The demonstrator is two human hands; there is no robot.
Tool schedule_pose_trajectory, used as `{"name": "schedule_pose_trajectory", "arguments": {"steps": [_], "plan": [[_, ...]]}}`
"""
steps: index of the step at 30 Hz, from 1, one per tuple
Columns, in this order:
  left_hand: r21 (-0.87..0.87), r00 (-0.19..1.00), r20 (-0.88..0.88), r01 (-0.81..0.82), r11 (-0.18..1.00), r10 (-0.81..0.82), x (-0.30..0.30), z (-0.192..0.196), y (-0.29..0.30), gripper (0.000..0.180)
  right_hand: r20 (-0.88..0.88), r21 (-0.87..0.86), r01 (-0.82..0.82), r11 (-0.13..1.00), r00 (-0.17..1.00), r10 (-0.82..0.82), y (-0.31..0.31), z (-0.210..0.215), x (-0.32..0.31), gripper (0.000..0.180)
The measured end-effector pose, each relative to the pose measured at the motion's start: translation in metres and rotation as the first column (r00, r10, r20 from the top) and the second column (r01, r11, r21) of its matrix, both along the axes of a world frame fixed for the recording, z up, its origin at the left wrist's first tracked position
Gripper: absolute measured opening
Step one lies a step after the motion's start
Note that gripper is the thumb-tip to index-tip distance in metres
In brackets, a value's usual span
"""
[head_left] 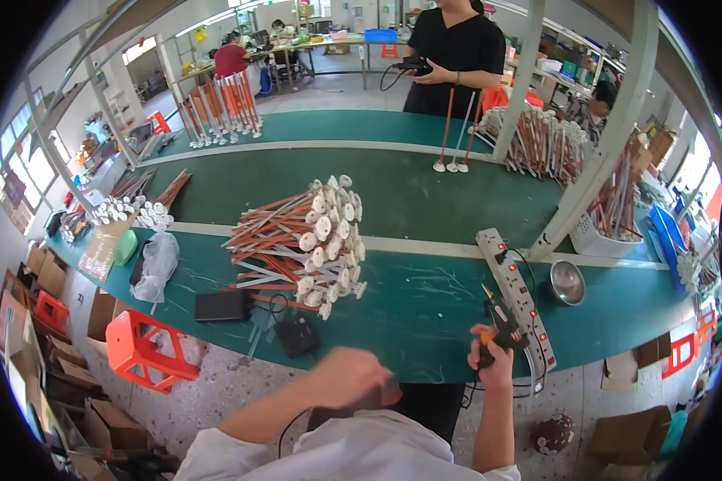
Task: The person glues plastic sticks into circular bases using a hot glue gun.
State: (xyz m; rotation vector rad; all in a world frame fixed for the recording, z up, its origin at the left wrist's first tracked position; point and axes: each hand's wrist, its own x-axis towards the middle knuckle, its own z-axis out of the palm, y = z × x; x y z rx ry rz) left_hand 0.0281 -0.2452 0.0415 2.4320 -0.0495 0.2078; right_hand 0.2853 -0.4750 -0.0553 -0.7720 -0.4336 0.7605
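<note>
My right hand (494, 365) is wrapped round the grip of a hot glue gun (505, 327), black with an orange trigger and its nozzle pointing up and away. A white power strip (515, 290) with lit red switches lies just beside it. Over my lap at the table's near edge is my left hand (351, 375), smeared by motion; its fingers do not show clearly. A small reddish patch near its fingertips is too blurred to name. Beyond that hand lies a large heap of brown and grey rods with white round ends (322, 232).
A metal bowl (567, 283) sits right of the strip. Left of centre are a black box (221, 305), a black corded device (297, 336) and a plastic bag (156, 266). Rods stand upright across the green table (425, 188). A person in black (457, 48) stands opposite, holding a dark device.
</note>
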Motion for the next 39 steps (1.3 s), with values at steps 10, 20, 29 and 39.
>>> {"name": "schedule_pose_trajectory", "arguments": {"steps": [10, 20, 29, 39], "plan": [[0.273, 0.68, 0.184, -0.729, 0.627, 0.71, 0.003, -0.001, 0.254, 0.031, -0.146, -0.106, 0.121, 0.987, 0.98, -0.136, 0.003, -0.013, 0.001, 0.02], [0.404, 0.742, -0.076, -0.588, 0.7, 0.667, 0.094, -0.003, 0.365, 0.042, -0.136, -0.145, 0.136, 0.98, 0.978, -0.156, 0.006, -0.006, 0.001, 0.02], [0.314, 0.72, 0.073, -0.673, 0.67, 0.69, 0.129, 0.005, 0.353, 0.026, -0.209, -0.169, 0.155, 0.973, 0.959, -0.19, 0.001, -0.002, 0.0, 0.019], [-0.164, 0.627, 0.564, -0.553, 0.817, 0.538, 0.084, 0.056, 0.26, 0.021, -0.139, -0.226, 0.038, 0.973, 0.988, -0.071, 0.016, 0.006, 0.006, 0.019]]}}
